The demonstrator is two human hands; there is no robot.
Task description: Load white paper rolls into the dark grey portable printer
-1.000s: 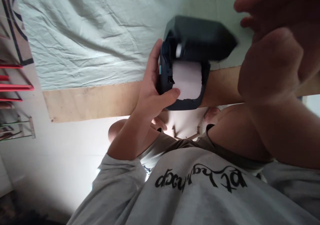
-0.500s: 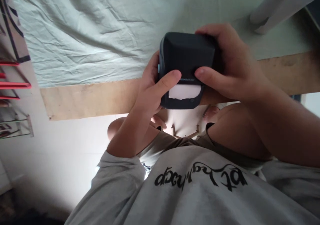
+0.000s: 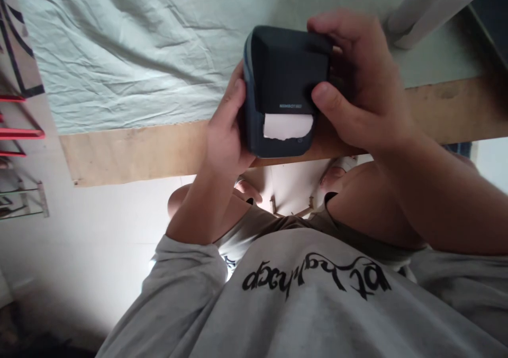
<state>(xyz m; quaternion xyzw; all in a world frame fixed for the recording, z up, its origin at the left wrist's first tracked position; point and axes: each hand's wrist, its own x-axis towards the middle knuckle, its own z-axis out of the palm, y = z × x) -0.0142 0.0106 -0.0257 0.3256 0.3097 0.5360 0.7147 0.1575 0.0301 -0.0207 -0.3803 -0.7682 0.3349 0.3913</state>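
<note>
Since a second ago the lid has closed, and the right hand [image 3: 357, 88] now clasps the small dark printer [image 3: 283, 90], fingers curled over its far right side. It sits above the table's near edge, the left hand [image 3: 224, 130] gripping its left side, white paper [image 3: 288, 126] protruding.

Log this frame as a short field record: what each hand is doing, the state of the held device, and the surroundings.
held thing: small dark blue box-shaped label printer, lid shut
paper: white paper strip sticks out of the slot below the lid
left hand: grips the printer's left side
right hand: wraps the right side, thumb on the lid's front
surface: wooden table edge under a wrinkled pale green cloth
clothing: grey sweatshirt with black lettering
</note>
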